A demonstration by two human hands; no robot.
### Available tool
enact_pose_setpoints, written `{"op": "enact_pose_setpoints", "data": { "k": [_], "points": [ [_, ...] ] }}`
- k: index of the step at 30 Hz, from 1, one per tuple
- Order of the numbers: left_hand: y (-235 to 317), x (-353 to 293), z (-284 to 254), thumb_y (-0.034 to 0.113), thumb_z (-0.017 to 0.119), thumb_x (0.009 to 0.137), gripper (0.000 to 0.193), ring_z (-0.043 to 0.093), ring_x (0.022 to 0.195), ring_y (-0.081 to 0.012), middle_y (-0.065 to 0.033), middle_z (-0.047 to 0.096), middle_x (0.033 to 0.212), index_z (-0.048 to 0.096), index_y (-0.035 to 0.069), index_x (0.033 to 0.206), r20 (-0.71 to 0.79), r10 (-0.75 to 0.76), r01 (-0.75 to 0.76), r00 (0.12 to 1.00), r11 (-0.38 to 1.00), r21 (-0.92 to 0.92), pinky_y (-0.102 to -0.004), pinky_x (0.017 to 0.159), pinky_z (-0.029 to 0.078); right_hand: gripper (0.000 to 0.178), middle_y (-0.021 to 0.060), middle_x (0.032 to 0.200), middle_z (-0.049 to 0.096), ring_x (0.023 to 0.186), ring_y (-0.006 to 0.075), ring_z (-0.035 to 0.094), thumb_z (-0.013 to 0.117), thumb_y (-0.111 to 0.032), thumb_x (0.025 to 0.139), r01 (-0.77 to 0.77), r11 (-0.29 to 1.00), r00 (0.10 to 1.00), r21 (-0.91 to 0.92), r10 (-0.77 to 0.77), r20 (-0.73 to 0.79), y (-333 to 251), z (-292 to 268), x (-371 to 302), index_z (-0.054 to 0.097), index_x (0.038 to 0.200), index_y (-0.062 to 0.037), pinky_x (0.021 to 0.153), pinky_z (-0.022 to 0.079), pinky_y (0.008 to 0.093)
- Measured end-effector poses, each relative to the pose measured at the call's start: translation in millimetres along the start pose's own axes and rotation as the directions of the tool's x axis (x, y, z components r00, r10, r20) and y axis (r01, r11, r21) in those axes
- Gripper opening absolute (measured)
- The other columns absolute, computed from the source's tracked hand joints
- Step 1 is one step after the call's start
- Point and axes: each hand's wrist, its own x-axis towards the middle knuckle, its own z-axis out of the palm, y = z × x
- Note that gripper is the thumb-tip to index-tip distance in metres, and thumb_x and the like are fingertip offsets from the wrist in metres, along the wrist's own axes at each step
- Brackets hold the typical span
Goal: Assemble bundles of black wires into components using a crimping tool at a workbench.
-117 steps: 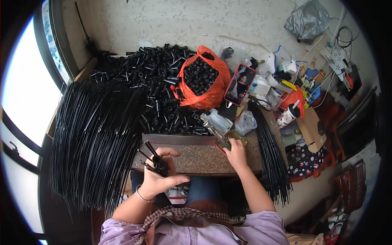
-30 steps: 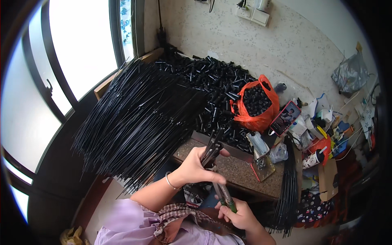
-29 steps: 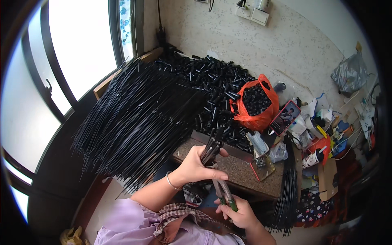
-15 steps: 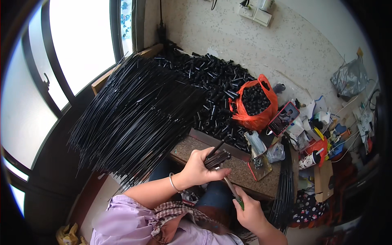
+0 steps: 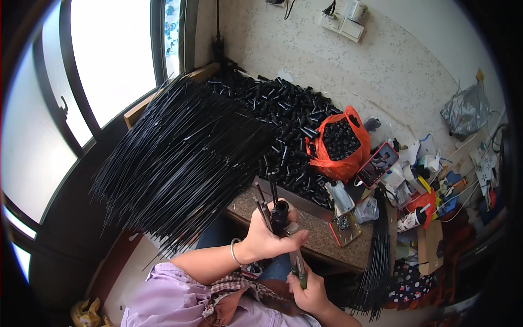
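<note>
My left hand, with a bangle at its wrist, is wrapped round a black hollow tube and several thin dark rods. The rods and the tube's round mouth stick up out of the fist. Below it, my right hand is closed on a green-handled tool with a flat metal shaft. The shaft runs up to my left thumb, and its tip is hidden there, so its exact kind cannot be told. Both hands are above my lap, at the near edge of the speckled table.
Long black rods lie heaped at left, jutting past the table edge. Black tubes are piled behind, beside an orange bag of more. At right are a propped phone, a small tray, another rod bundle and clutter.
My left hand has turned, bringing the rods nearly upright and the tube's open mouth into view. My right hand has moved left, closer under the left one, with the tool steeper.
</note>
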Motion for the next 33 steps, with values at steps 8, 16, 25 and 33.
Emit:
{"op": "enact_pose_setpoints", "data": {
  "k": [8, 16, 25, 33],
  "points": [
    [13, 11, -17, 0.006, 0.07, 0.072, 0.042, 0.041, 0.051, -0.0005, 0.0051, 0.048, 0.058, 0.048, -0.001, 0.107, 0.196, -0.124, 0.131, 0.973, 0.991, -0.023, -0.0161, 0.048, 0.03, 0.021, 0.0068, 0.076, 0.055, 0.059, 0.0102, 0.054, 0.057, -0.016, 0.083, -0.08, 0.993, 0.997, 0.091, 0.081, -0.009, 49, -43, 27, 0.056, 0.09, 0.0036, 0.054, 0.044, 0.0225],
    [32, 20, -83, 0.026, 0.064, 0.079, 0.032, 0.04, 0.041, -0.0083, 0.0005, 0.043, 0.052, 0.04, 0.009, 0.068, 0.199, 0.047, 0.055, 0.979, 0.875, -0.48, -0.0221, 0.04, 0.033, 0.046, 0.014, 0.096, 0.049, 0.095, 0.0321, 0.049, 0.062, -0.036, 0.076, -0.379, 0.662, 0.924, -0.647, 0.228, -0.308, 153, -41, 16, 0.052, 0.103, -0.0003, 0.076, 0.042, 0.0408],
    [17, 4, -74, 0.03, 0.048, 0.09, 0.027, 0.042, 0.057, -0.0117, 0.0017, 0.033, 0.058, 0.041, 0.01, 0.074, -0.12, -0.004, -0.114, 0.993, 0.289, -0.951, -0.0339, 0.085, 0.043, 0.089, 0.0117, 0.127, 0.039, 0.118, 0.0262, 0.039, 0.073, -0.036, 0.067, 0.301, 0.685, 0.953, 0.663, -0.189, -0.237, 77, -63, 18, 0.022, 0.135, -0.009, 0.098, 0.033, 0.0384],
    [-113, -78, -26, 0.037, 0.052, 0.086, 0.037, 0.051, 0.107, -0.0307, -0.0161, 0.057, 0.106, 0.056, 0.003, 0.1, 0.491, -0.775, 0.798, 0.398, 0.028, -0.602, -0.042, 0.092, 0.04, 0.046, -0.0054, 0.044, 0.032, 0.039, 0.006, 0.031, 0.047, -0.054, 0.083, 0.889, 0.236, 0.429, 0.391, -0.134, -0.893, 2, -160, -47, 0.04, 0.068, -0.0105, 0.048, 0.029, 0.0196]
  ]
}}
